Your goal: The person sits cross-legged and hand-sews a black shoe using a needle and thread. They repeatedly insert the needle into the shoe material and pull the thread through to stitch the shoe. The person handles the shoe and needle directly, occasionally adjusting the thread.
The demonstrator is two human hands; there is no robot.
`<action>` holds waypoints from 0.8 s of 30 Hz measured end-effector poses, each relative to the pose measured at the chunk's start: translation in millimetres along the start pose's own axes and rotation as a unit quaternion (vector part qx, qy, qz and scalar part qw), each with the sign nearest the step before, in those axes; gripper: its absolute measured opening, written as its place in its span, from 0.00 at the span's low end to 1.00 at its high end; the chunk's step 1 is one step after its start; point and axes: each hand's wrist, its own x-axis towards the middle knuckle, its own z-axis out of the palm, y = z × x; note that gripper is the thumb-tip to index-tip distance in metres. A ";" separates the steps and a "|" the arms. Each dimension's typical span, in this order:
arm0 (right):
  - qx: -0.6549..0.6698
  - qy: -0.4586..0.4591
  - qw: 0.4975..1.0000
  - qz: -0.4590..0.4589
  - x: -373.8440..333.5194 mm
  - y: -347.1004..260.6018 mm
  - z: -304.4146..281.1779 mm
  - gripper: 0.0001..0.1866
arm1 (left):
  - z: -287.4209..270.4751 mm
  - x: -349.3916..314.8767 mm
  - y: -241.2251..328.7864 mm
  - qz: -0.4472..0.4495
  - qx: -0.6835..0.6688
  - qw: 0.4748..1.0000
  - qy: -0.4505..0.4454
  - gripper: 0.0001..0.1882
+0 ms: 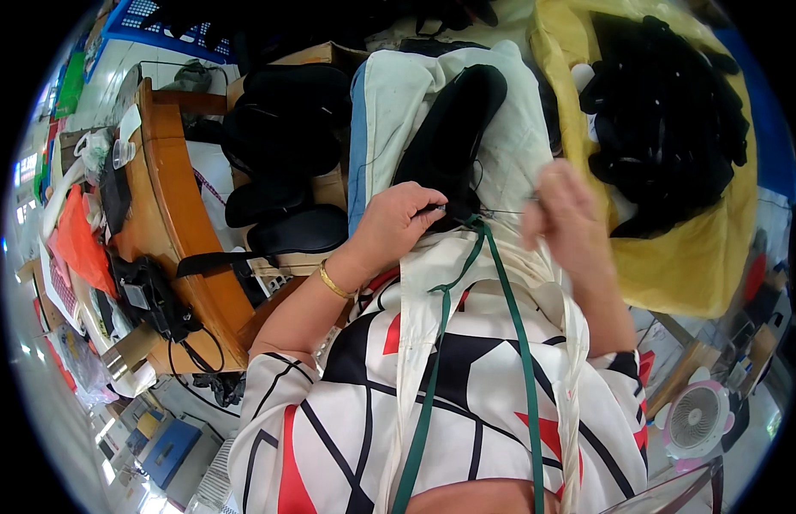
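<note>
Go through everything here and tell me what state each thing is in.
Left hand: pinching black shoe at near end
Right hand: motion-blurred, grip unclear
Black shoe: lying on white cloth
Dark thread: stretched straight
Yellow sheet: spread, bearing piled black pieces
Fan: unclear whether running

A black-and-red-patterned white top (339, 407) is worn with a cream apron (415, 330), green straps (512, 313) and a gold bracelet (331, 281).

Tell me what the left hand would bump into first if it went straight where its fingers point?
The left hand would probably meet the black shoe first: its fingertips seem right at the shoe's near end, though depth is hard to judge.
</note>
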 end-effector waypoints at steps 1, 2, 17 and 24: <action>0.005 0.097 0.995 -0.017 -8.4 -11.9 -6.7 0.10 | 0.9 -3.0 -2.1 0.014 0.016 1.000 0.013 0.07; 0.019 0.144 0.984 -0.104 -16.9 -15.6 -35.9 0.08 | 1.3 -5.3 -4.5 0.031 0.030 0.999 0.025 0.07; 0.086 0.463 0.820 -0.327 -53.6 -49.0 -209.0 0.06 | 2.8 2.0 -25.7 0.144 0.089 0.983 0.077 0.13; -0.174 0.044 0.983 0.029 20.8 51.3 -0.9 0.06 | 3.6 0.9 -32.8 0.191 0.104 0.973 0.083 0.16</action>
